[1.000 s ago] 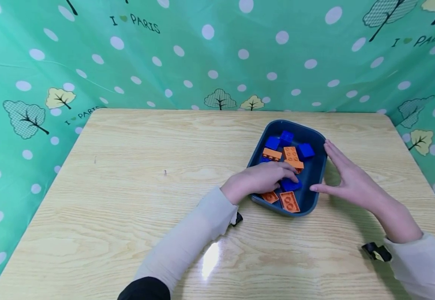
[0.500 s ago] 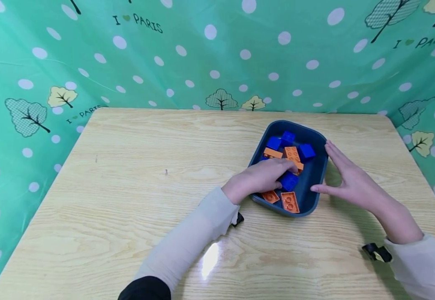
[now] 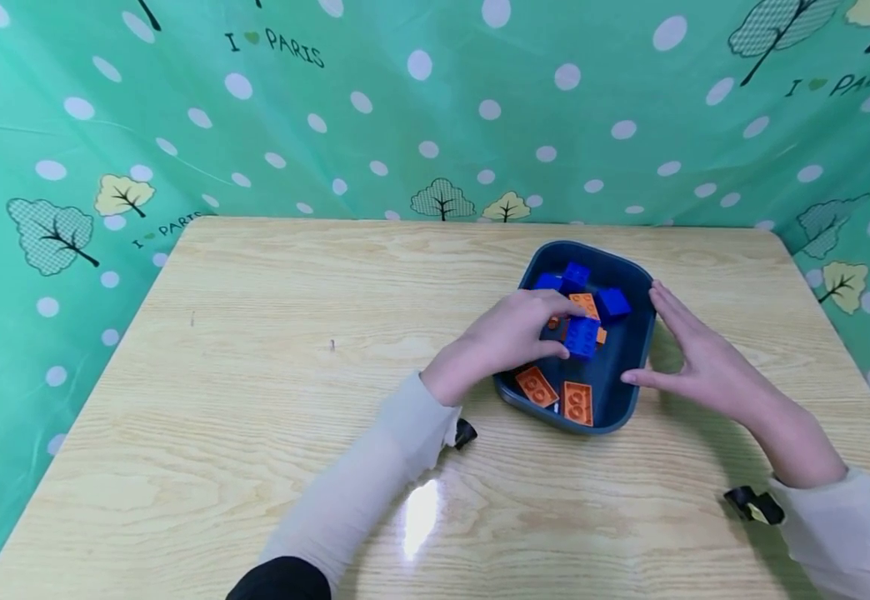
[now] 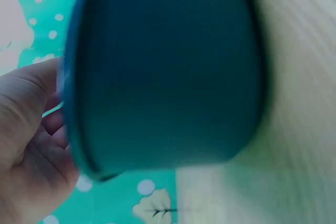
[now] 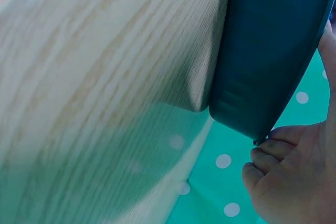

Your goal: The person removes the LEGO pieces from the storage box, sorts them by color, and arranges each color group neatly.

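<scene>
In the head view, a dark blue plastic bin [image 3: 621, 392] stands on the table and holds blue and orange toy building bricks. My left hand [image 3: 506, 333] reaches over its left side and pinches a blue brick [image 3: 582, 337] between thumb and fingers, above the other bricks. My right hand [image 3: 712, 367] lies along the right side, thumb and straight fingers spread at the rim. In the right wrist view, that hand's fingers [image 5: 270, 156] touch the bin's outer corner. The bin's wall [image 4: 163, 77] hides the held brick in the left wrist view.
Two orange bricks, one [image 3: 577, 403] beside another [image 3: 537, 386], lie studs-down at the bin's near end. Blue bricks, one [image 3: 612, 303] at the right, lie farther back. The wooden table [image 3: 255, 375] meets a green dotted cloth [image 3: 375, 108] behind it.
My left hand has lifted the blue brick from among the others and moved it slightly away from me. The right hand and the bin stay where they were.
</scene>
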A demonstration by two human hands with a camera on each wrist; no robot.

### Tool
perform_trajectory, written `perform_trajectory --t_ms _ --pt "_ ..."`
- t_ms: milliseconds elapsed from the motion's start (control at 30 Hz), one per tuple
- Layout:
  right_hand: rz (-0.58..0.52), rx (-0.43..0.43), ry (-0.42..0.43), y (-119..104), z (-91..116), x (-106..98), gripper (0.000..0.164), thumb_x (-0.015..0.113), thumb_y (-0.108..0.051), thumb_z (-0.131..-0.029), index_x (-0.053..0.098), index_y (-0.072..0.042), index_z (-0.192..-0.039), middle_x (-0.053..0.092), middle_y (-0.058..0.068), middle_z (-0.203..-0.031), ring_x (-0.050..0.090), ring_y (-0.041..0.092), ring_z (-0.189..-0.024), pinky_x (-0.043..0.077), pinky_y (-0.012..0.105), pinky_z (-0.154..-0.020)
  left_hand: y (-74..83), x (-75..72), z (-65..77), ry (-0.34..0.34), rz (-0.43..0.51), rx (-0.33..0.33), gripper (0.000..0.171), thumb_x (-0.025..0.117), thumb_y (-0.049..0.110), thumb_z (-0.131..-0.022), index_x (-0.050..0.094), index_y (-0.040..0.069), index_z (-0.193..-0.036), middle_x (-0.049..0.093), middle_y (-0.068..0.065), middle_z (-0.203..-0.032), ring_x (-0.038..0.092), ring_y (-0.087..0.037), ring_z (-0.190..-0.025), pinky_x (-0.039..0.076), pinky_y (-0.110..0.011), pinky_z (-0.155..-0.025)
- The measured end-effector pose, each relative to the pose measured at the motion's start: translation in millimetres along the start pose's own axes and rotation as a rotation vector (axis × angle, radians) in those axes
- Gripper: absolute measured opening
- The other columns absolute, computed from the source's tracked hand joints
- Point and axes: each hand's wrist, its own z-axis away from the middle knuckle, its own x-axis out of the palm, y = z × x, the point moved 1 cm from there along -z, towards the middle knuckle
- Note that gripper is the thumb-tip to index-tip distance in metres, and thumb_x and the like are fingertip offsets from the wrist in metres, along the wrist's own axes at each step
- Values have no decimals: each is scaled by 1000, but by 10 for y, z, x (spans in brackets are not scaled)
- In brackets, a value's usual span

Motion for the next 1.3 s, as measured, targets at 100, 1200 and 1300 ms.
perform_trajectory --t_ms 100,1200,1300 --pt "2 13 -5 -3 -2 -3 120 79 -48 -81 -4 -18 -161 -8 5 -169 8 46 -153 26 75 -109 -38 -109 64 44 15 -26 54 74 32 -91 57 20 -141 57 -1 -146 51 -17 -137 41 -30 -116" --pt "-6 17 -15 2 0 -5 120 80 -48 -81 -5 -18 -161 -9 2 -169 9 45 -153 27 75 -108 -879 -543 455 297 179 -217 57 76 18 -88 56 10 -140 58 -8 -143 59 -23 -129 48 -29 -109" --pt "-9 18 -15 4 1 -3 120 80 -48 -81 -5 -18 -161 -9 2 -169 8 45 -153 27 75 -108 -948 -528 460 295 176 -238 57 77 18 -87 57 9 -140 59 -8 -142 59 -25 -128 49 -31 -109"
